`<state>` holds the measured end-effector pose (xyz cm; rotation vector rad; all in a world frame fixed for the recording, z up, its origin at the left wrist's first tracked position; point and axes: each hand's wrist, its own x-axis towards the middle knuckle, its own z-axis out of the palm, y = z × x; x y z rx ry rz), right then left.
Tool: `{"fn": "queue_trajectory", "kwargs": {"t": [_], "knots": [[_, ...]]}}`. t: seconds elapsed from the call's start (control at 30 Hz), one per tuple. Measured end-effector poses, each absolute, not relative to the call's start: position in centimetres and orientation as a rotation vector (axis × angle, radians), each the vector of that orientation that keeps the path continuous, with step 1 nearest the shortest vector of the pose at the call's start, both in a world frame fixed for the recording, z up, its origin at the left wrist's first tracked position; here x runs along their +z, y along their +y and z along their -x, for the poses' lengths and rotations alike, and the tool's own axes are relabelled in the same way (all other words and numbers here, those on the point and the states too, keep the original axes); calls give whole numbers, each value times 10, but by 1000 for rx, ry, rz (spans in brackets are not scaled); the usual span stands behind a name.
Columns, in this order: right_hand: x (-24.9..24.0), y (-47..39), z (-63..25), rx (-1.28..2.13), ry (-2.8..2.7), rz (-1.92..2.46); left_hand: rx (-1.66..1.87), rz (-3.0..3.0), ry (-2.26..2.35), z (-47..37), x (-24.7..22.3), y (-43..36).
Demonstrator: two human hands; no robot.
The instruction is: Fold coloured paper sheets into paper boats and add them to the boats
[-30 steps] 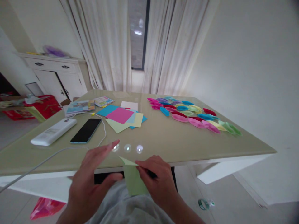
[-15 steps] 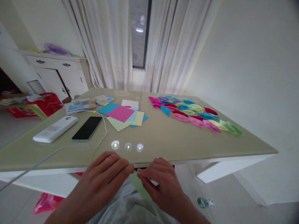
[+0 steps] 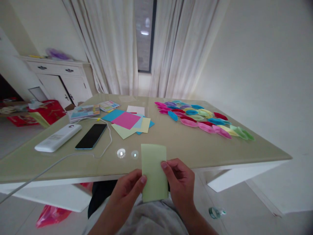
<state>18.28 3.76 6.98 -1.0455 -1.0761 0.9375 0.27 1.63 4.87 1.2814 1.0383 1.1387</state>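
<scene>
A light green sheet of paper (image 3: pixel 154 176), upright and rectangular, is held in front of me near the table's front edge. My left hand (image 3: pixel 130 187) pinches its left side, thumb on the near face. On the opposite side, my right hand (image 3: pixel 179 178) grips the right edge a little higher, also with the thumb in front. Beyond the hands lies a loose pile of coloured paper, with a pink square (image 3: pixel 126 120) on top. To the right, many folded paper pieces (image 3: pixel 206 127) in pink, red, blue, yellow and green lie in rows.
A black phone (image 3: pixel 91 136) and a white power bank (image 3: pixel 58 137) lie on the table (image 3: pixel 168 140) at left, beside a white cable (image 3: pixel 110 137). Booklets (image 3: pixel 84 111) are stacked behind them. On the floor are a plastic bottle (image 3: pixel 215 212) and a pink bag (image 3: pixel 52 215).
The green paper, earlier low and mostly hidden between my hands, now stands raised and faces me. My hands have turned and moved apart to its two sides.
</scene>
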Motion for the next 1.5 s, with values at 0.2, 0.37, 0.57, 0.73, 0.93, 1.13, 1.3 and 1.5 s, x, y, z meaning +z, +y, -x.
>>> {"fn": "queue_trajectory", "kwargs": {"t": [0.2,0.37,0.57,0.73,0.93,1.13,1.3,1.5], "knots": [[65,42,-180,807,-1139,987,1155,-1326,1180,3,50,22],[66,33,-182,687,-1568,885,1297,-1472,1341,8,55,21],[67,31,-185,1073,-1670,809,1214,-1449,1065,12,55,36],[73,41,-206,830,-1900,908,999,-1700,936,31,76,46],[83,53,-224,621,-2089,1117,794,-1892,1089,58,99,73],[73,64,-227,355,-2270,1267,749,-2160,1410,68,87,124],[67,66,-221,413,-2307,1243,807,-2247,1593,59,64,140],[57,66,-216,263,-2341,1227,817,-2505,1351,51,61,119]]}}
